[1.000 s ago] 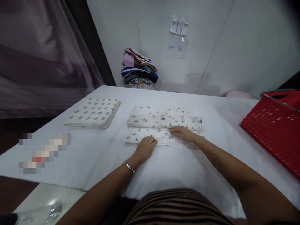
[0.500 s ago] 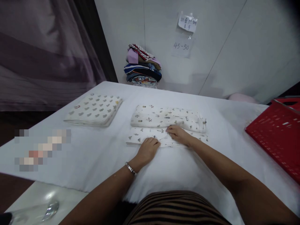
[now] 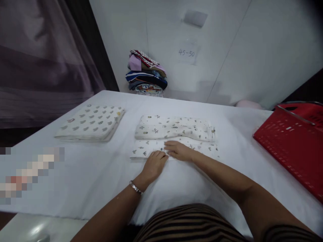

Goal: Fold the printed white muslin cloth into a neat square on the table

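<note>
1. Two hands lie side by side on the near strip of the printed cloth (image 3: 174,129), in the middle of the worktop (image 3: 227,164): the left hand (image 3: 154,162) and the right hand (image 3: 179,150), almost touching each other.
2. Both hands have the fingers stretched flat and pressing down; they grip nothing.
3. I judge the folding about half done: the far part is doubled into a thick band, and the near strip lies as a thin layer.
4. One folded cloth (image 3: 91,121) rests finished at the left, well apart.
5. The red basket (image 3: 287,141) stands at the right edge; what is inside it I cannot see.
6. A pile of clothes (image 3: 146,75) sits by the wall.
</note>
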The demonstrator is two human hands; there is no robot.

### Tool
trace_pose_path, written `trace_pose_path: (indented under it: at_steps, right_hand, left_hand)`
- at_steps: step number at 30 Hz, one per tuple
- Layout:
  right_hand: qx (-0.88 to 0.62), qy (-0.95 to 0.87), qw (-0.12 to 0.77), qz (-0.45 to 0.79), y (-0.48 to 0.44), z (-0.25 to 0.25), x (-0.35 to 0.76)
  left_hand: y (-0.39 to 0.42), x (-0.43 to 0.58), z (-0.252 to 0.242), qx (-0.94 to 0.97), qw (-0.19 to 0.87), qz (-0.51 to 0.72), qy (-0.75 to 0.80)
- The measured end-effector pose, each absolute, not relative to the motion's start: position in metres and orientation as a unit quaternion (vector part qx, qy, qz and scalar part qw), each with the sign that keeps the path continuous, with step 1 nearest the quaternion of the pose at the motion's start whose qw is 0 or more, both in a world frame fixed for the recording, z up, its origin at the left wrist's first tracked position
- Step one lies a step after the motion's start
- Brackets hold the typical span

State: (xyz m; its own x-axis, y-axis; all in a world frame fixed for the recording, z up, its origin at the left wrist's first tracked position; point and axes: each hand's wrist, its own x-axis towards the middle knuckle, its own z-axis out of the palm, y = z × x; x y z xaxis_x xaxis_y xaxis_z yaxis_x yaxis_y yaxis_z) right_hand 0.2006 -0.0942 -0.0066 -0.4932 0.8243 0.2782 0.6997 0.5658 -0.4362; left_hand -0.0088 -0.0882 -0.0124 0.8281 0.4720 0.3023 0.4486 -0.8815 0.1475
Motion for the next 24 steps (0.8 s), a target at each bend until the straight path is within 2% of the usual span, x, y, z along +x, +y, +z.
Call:
trace_pose_path:
  at_steps: [9,17,19,24]
  right_hand:
    - [-0.644,-0.723,0.242,0.062,-0.161,-0.007,0.318]
    - [-0.688,-0.699,0.195,0.006,-0.196,-0.02,0.349]
    - [-0.719,-0.66,0.218,-0.01,-0.209,-0.018,0.361]
    - [-0.795,-0.485,0.363,-0.006,-0.243,-0.016,0.372]
  left_hand:
    - [-0.085,-0.009,-0.014,0.953,0.057,0.172,0.244]
    - [-0.084,-0.011,-0.01,0.951,0.066,0.18,0.242]
    - [-0.083,-0.012,-0.011,0.951,0.069,0.183,0.241]
    - [-0.08,-0.013,-0.014,0.949,0.071,0.205,0.229]
